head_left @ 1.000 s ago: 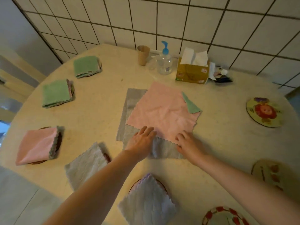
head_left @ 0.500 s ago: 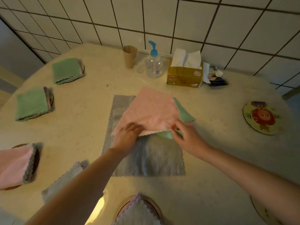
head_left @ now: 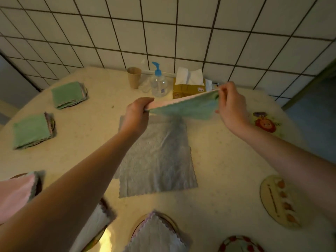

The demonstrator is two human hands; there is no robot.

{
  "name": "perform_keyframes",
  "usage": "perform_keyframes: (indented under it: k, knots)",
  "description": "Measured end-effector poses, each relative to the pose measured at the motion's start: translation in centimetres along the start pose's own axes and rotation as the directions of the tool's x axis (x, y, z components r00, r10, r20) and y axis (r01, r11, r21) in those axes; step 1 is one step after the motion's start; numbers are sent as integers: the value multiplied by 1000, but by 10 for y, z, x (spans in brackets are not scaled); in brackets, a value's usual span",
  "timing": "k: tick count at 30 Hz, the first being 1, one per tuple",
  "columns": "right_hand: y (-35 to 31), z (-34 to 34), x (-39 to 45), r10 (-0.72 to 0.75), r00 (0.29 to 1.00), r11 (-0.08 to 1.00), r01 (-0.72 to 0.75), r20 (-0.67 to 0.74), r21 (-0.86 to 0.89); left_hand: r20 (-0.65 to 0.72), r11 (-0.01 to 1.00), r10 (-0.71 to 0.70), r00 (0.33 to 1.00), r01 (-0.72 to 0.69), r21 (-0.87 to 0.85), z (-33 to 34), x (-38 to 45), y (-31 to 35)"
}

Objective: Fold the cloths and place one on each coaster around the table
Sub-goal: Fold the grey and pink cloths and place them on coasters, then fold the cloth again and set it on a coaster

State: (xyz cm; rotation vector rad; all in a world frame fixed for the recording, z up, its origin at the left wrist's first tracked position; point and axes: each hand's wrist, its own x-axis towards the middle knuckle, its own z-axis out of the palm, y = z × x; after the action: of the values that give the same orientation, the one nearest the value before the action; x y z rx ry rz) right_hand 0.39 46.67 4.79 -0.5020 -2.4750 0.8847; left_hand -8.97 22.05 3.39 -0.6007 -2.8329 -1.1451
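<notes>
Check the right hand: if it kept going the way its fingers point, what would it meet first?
The right hand pinches the pink-and-green cloth, fingers pointing up-left toward the wall. First in that line looks like the tissue box; depth is unclear, so it may pass above.

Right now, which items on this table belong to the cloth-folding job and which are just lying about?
Job: pink-green cloth held up by left hand and right hand; grey cloth; bare coasters.
Lying about: paper cup, pump bottle, tissue box.
</notes>
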Motion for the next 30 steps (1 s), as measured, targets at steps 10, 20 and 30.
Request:
perform_keyframes:
  k: [10,20,30]
  knots:
    - [57,-87,-187,-108,993,988,102,-52,-115,314,939,330,890,-344,-11,44,-147,6]
    - [148,-123,-397,170,954,927,-70,249,-368,640,959,207,740,-283,17,115,-325,6]
    - [172,-156,-427,87,859,950,81,504,-303,658,987,99,746,-160,34,113,-388,23]
